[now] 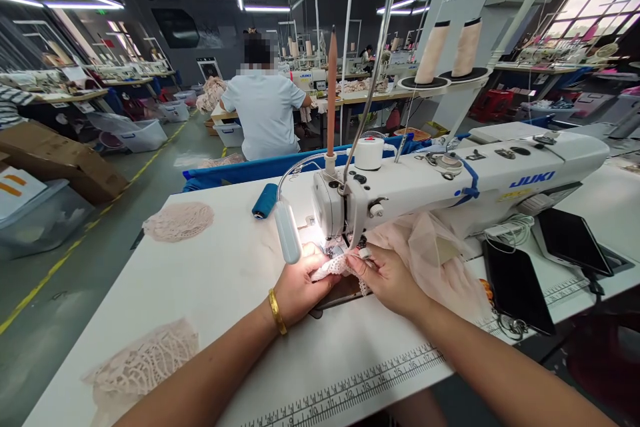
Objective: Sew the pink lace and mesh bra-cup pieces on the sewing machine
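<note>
Just in front of the needle area of a white sewing machine [400,180], both hands grip a strip of pale pink lace [334,268]. My left hand [300,283], with a gold bracelet at the wrist, pinches the lace's left end. On the other side my right hand [387,277] has thumb and fingers closed on the lace near the presser foot. Sheer pink fabric [425,247] lies bunched beneath the machine arm, behind my right hand. A small lamp [288,232] lights the needle area, where the needle itself is hidden.
Lace pieces [179,221] [145,360] lie on the white table at left. A teal thread spool [265,201] stands behind the lamp. Right of my hands are a black phone [517,287] and a tablet-like screen [575,240]. Ahead, a person in a light shirt [266,110] sits sewing.
</note>
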Demonstrator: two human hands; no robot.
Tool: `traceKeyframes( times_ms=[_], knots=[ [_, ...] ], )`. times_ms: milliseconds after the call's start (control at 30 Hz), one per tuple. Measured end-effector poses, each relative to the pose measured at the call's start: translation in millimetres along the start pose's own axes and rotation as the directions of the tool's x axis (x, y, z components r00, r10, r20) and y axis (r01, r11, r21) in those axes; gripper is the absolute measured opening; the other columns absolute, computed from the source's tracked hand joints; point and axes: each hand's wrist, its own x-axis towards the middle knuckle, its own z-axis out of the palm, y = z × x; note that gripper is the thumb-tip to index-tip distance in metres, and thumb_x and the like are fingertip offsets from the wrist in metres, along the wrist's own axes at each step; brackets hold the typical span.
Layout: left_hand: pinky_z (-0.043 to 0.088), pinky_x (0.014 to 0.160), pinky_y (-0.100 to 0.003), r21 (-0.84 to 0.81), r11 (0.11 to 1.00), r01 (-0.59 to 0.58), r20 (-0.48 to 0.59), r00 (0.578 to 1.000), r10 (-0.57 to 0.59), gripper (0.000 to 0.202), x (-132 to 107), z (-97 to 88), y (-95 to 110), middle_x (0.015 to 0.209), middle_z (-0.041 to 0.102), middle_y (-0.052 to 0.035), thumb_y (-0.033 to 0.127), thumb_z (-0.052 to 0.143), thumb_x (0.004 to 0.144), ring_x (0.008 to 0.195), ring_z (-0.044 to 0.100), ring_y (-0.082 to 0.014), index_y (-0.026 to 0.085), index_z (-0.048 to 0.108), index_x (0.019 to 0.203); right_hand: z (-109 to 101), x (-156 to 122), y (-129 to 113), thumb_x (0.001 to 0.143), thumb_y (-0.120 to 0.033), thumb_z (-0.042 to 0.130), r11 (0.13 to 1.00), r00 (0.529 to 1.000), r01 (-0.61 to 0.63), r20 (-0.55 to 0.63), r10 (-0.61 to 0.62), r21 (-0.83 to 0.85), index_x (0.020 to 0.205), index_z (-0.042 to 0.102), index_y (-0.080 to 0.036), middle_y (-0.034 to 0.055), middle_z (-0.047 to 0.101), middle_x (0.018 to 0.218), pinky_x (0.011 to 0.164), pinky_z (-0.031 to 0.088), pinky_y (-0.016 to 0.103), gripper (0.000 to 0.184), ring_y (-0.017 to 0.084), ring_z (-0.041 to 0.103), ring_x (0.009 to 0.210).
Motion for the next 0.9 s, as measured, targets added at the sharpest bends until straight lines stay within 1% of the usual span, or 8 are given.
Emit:
traceKeyframes(
  times_ms=[100, 167, 267, 333, 367, 500, 700, 900],
  knots=[
    [0.051, 0.072, -0.029, 0.013, 0.999, -0.034, -0.001, 0.999, 0.034, 0.021, -4.8, -3.9, 2.4, 0.076, 0.062, -0.0020, 0.028, 0.066, 0.091, 0.078, 0.060, -0.0173, 0.019, 0.068, 0.072, -4.9, -0.4, -1.4, 0.107, -0.041, 0.047, 0.987, 0.994, 0.097, 0.054, -0.091, -0.125, 0.089, 0.068, -0.023, 0.0019, 0.071, 0.082, 0.074, 0.049, 0.030, 0.032, 0.019, 0.064, 0.078],
    [0.050, 0.073, -0.030, 0.046, 0.992, -0.114, 0.013, 0.993, 0.114, 0.023, -10.3, -5.0, 2.5, 0.077, 0.064, -0.0021, 0.024, 0.065, 0.092, 0.075, 0.060, -0.0159, 0.018, 0.067, 0.070, -9.7, 0.1, -2.4, 0.109, -0.039, 0.042, 0.950, 0.971, 0.205, 0.167, -0.169, -0.234, 0.086, 0.066, -0.022, 0.0024, 0.070, 0.078, 0.075, 0.045, 0.032, 0.038, 0.018, 0.061, 0.075],
    [0.048, 0.081, -0.034, 0.147, 0.940, -0.307, 0.044, 0.952, 0.304, 0.017, -20.7, -3.5, 3.2, 0.086, 0.072, -0.0031, 0.017, 0.065, 0.090, 0.086, 0.065, -0.0189, 0.020, 0.071, 0.075, -17.1, 0.4, -5.4, 0.110, -0.038, 0.038, 0.863, 0.879, 0.360, 0.437, -0.188, -0.354, 0.081, 0.063, -0.020, 0.0023, 0.067, 0.076, 0.074, 0.037, 0.032, 0.042, 0.018, 0.057, 0.073],
    [0.046, 0.087, -0.038, 0.225, 0.892, -0.391, 0.075, 0.920, 0.384, 0.015, -26.7, -1.4, 5.7, 0.088, 0.075, -0.0019, 0.014, 0.063, 0.091, 0.093, 0.068, -0.0211, 0.023, 0.074, 0.085, -20.8, -0.2, -8.6, 0.109, -0.041, 0.042, 0.821, 0.827, 0.404, 0.544, -0.139, -0.404, 0.080, 0.062, -0.019, 0.0024, 0.065, 0.078, 0.073, 0.033, 0.032, 0.041, 0.018, 0.056, 0.075],
    [0.044, 0.089, -0.039, 0.253, 0.877, -0.408, 0.095, 0.913, 0.397, 0.016, -29.1, -0.4, 7.6, 0.088, 0.076, -0.0010, 0.013, 0.062, 0.093, 0.091, 0.069, -0.0204, 0.023, 0.074, 0.089, -22.0, -0.6, -10.3, 0.108, -0.043, 0.045, 0.806, 0.817, 0.409, 0.565, -0.115, -0.428, 0.079, 0.061, -0.019, 0.0022, 0.064, 0.078, 0.074, 0.032, 0.032, 0.041, 0.018, 0.055, 0.076],
    [0.041, 0.095, -0.041, 0.305, 0.859, -0.411, 0.137, 0.911, 0.388, 0.022, -32.7, 2.0, 14.4, 0.087, 0.077, 0.0010, 0.012, 0.054, 0.099, 0.076, 0.068, -0.0144, 0.022, 0.072, 0.092, -24.5, -1.9, -14.9, 0.103, -0.048, 0.056, 0.797, 0.806, 0.395, 0.589, -0.061, -0.458, 0.078, 0.059, -0.018, 0.0011, 0.062, 0.078, 0.076, 0.030, 0.032, 0.039, 0.017, 0.053, 0.077],
    [0.040, 0.089, -0.039, 0.331, 0.851, -0.407, 0.119, 0.913, 0.390, 0.022, -31.5, 3.6, 13.5, 0.085, 0.077, 0.0024, 0.010, 0.053, 0.099, 0.072, 0.066, -0.0140, 0.021, 0.069, 0.087, -25.5, -0.1, -15.1, 0.103, -0.046, 0.059, 0.794, 0.806, 0.385, 0.590, -0.042, -0.470, 0.079, 0.060, -0.018, 0.0006, 0.064, 0.080, 0.077, 0.031, 0.032, 0.037, 0.017, 0.054, 0.079],
    [0.040, 0.087, -0.040, 0.380, 0.848, -0.370, 0.088, 0.927, 0.365, 0.024, -27.7, 5.5, 12.6, 0.087, 0.077, 0.0012, 0.007, 0.051, 0.096, 0.072, 0.066, -0.0155, 0.020, 0.070, 0.093, -24.5, 1.8, -11.5, 0.102, -0.047, 0.060, 0.754, 0.833, 0.372, 0.553, -0.014, -0.542, 0.080, 0.060, -0.018, 0.0004, 0.064, 0.079, 0.077, 0.031, 0.033, 0.036, 0.018, 0.053, 0.075]
  ],
)
